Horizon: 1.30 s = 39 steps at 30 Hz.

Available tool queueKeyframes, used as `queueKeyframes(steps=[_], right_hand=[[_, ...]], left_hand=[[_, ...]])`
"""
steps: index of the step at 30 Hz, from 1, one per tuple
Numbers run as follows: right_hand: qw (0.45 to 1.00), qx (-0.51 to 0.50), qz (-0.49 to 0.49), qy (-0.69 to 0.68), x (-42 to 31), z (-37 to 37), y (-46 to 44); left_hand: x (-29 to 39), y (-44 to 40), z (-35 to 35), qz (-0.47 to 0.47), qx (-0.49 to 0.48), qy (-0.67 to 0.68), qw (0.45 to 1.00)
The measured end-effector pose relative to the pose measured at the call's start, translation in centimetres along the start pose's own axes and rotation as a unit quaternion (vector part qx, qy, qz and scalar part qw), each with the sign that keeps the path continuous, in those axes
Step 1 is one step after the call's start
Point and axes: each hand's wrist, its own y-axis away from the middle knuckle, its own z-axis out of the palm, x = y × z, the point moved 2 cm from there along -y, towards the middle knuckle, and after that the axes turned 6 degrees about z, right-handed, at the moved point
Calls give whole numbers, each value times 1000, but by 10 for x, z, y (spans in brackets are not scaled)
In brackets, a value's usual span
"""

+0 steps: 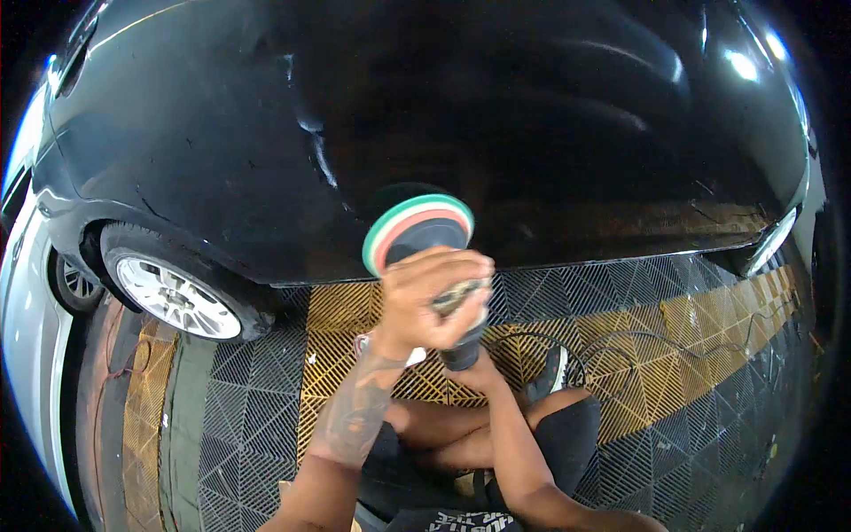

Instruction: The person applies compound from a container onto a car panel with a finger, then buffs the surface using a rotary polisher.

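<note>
A car polisher is held in front of me, its round pad layered green, white and salmon. My left hand wraps over the machine's head, just behind the pad. Lower down, my right hand grips the rear of the body, its fingers partly hidden. The pad faces the lower side of a black car; whether it touches the panel I cannot tell. Pale streaks mark the paint above and left of the pad.
The car's wheel stands at left. Yellow and dark grey grid tiles cover the floor. A black cable loops across the tiles at right, near my shoe. A light-coloured vehicle is at the far left edge.
</note>
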Motion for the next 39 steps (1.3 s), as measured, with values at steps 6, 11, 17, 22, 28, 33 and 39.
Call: queueKeyframes(steps=[6, 11, 17, 22, 28, 33, 39], right_hand=[[999, 47, 12, 11, 39, -29, 10], [1000, -21, 8, 13, 53, 0, -4], [987, -70, 107, 96, 30, 38, -19], [993, -40, 85, 65, 48, 43, -13], [1000, -10, 19, -16, 58, 18, 5], [996, -11, 36, -86, 44, 18, 13], [1000, -25, -6, 10, 51, 37, 5]], left_hand=[[-7, 1, 60, 9, 0, 47, 999], [-5, 25, 17, -14, 6, -3, 1000], [-4, 69, -58, -67, 51, -65, 994], [-5, 66, -45, -69, 28, -65, 995], [-5, 27, 44, -27, -47, -4, 999], [-4, 21, 67, -40, -74, 17, 996], [-5, 46, 8, -43, -36, -56, 997]])
